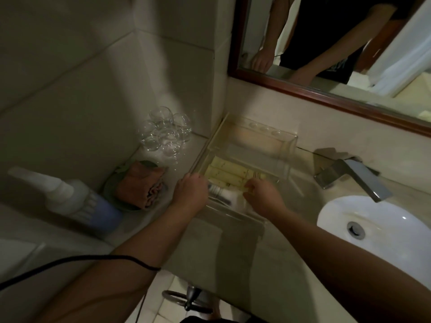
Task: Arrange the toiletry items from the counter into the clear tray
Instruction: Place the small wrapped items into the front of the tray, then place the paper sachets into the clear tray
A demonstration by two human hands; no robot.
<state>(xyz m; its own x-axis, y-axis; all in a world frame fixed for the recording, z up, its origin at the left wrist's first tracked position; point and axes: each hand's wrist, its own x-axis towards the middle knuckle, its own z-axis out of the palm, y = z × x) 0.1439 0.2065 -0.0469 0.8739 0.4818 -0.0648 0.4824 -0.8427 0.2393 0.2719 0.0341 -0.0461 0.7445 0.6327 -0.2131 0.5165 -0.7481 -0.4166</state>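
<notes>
A clear tray [285,145] stands on the counter against the back wall, under the mirror. Several pale yellow tubes [229,172] lie side by side inside it, and white items [227,195] lie at its near end. My left hand [190,193] rests over the tray's near left corner, fingers curled down; whether it grips the rim is unclear. My right hand [262,194] reaches into the near part of the tray, fingers closed on the end of a yellow tube.
Clear drinking glasses [166,134] cluster in the left corner. A folded orange cloth [142,185] lies on a dark dish beside a blue-and-white bottle [81,206]. A metal faucet [354,177] and white sink [382,231] sit at right. A black cable [81,261] crosses my left forearm.
</notes>
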